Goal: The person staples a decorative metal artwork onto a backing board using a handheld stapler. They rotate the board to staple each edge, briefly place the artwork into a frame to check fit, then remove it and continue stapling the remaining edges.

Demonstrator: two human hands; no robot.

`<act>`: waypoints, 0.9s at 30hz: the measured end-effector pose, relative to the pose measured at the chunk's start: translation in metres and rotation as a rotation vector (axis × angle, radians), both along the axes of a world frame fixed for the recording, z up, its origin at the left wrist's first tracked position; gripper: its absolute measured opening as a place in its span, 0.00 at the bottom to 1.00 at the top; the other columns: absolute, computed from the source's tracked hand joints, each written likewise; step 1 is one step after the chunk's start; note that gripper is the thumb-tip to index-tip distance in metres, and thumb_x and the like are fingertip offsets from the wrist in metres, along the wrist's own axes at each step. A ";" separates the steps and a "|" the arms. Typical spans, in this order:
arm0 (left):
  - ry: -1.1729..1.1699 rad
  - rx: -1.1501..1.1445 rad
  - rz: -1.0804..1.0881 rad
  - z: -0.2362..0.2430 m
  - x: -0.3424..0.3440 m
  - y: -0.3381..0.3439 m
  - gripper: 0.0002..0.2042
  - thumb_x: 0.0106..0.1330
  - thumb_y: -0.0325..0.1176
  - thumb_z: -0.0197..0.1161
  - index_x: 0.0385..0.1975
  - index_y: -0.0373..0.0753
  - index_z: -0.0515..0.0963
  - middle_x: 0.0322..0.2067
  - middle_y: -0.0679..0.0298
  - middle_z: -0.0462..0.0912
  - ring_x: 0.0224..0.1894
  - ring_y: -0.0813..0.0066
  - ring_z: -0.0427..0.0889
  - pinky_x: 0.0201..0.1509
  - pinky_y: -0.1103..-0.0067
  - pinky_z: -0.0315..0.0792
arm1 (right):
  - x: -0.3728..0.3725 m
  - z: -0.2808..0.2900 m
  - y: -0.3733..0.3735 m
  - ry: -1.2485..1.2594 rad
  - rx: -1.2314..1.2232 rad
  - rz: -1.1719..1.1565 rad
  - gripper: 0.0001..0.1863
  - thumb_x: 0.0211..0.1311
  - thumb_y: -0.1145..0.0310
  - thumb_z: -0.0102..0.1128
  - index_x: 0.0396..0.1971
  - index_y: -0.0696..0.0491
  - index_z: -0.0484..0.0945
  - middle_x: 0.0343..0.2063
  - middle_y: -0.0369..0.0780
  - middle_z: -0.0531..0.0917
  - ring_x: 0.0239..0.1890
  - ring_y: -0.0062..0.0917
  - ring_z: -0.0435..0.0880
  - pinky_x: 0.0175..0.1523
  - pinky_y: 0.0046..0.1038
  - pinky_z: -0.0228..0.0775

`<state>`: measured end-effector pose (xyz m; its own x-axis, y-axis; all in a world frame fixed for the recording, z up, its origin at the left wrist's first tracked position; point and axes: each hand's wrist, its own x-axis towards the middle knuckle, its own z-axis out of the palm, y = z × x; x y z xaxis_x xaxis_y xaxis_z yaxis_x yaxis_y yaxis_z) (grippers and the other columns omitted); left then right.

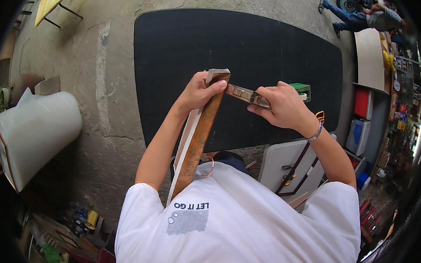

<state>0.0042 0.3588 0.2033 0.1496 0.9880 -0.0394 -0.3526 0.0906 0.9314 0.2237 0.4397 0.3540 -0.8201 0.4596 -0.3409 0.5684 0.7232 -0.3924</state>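
A long rust-brown strip [200,137] with a white edge slants from my chest up over the dark tabletop [191,42]. Near its far end my left hand [200,91] is closed round it, thumb on the brown face. My right hand [285,103] grips a narrow metal hand tool [249,96], silver and brownish, whose exact kind I cannot make out. The tool's tip meets the strip's edge just beside my left thumb. Partly hidden behind my right hand, a green box-like thing [302,91] sits on the table.
A white folding table [269,169] with dark bars and a small tool stands close on the right. Crowded shelves [404,107] line the right side. A big white wrapped roll [52,118] lies left. Far right, another person [364,19] is beside a motorbike [349,1].
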 end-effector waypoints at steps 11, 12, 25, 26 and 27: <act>-0.079 0.023 0.053 0.001 0.001 -0.002 0.13 0.70 0.41 0.62 0.28 0.39 0.79 0.22 0.75 0.73 0.26 0.87 0.69 0.31 0.83 0.66 | -0.020 0.011 0.005 -0.069 0.019 0.029 0.20 0.63 0.51 0.65 0.22 0.51 0.75 0.18 0.39 0.82 0.20 0.34 0.77 0.35 0.32 0.63; -0.088 0.029 0.052 0.002 0.001 -0.002 0.13 0.71 0.41 0.62 0.28 0.39 0.79 0.23 0.75 0.74 0.26 0.87 0.69 0.31 0.83 0.65 | -0.022 0.012 0.004 -0.076 0.018 0.023 0.20 0.63 0.51 0.65 0.21 0.51 0.75 0.17 0.39 0.82 0.19 0.34 0.77 0.35 0.33 0.63; 0.012 -0.137 0.019 0.008 -0.011 -0.006 0.14 0.71 0.44 0.61 0.34 0.37 0.79 0.25 0.72 0.75 0.29 0.85 0.72 0.36 0.81 0.70 | 0.023 -0.033 -0.015 0.343 -0.116 -0.612 0.17 0.63 0.60 0.66 0.24 0.58 0.74 0.15 0.43 0.77 0.17 0.37 0.74 0.25 0.31 0.64; 0.035 -0.157 0.020 0.013 -0.016 -0.008 0.15 0.70 0.44 0.62 0.34 0.37 0.79 0.26 0.72 0.76 0.30 0.84 0.73 0.36 0.81 0.70 | 0.027 -0.032 -0.024 0.273 -0.132 -0.648 0.18 0.65 0.60 0.64 0.27 0.60 0.73 0.17 0.48 0.77 0.19 0.42 0.77 0.27 0.34 0.67; 0.057 -0.177 0.021 0.019 -0.021 -0.009 0.16 0.69 0.45 0.63 0.35 0.36 0.80 0.26 0.71 0.76 0.30 0.83 0.74 0.37 0.80 0.71 | 0.034 -0.044 -0.036 0.213 -0.137 -0.692 0.17 0.66 0.60 0.63 0.28 0.60 0.73 0.18 0.49 0.78 0.22 0.45 0.79 0.29 0.36 0.68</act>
<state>-0.0171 0.3494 0.2227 0.1219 0.9677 -0.2208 -0.3029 0.2481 0.9202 0.2574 0.4036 0.3098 -0.4129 0.8607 -0.2979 0.7785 0.1638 -0.6060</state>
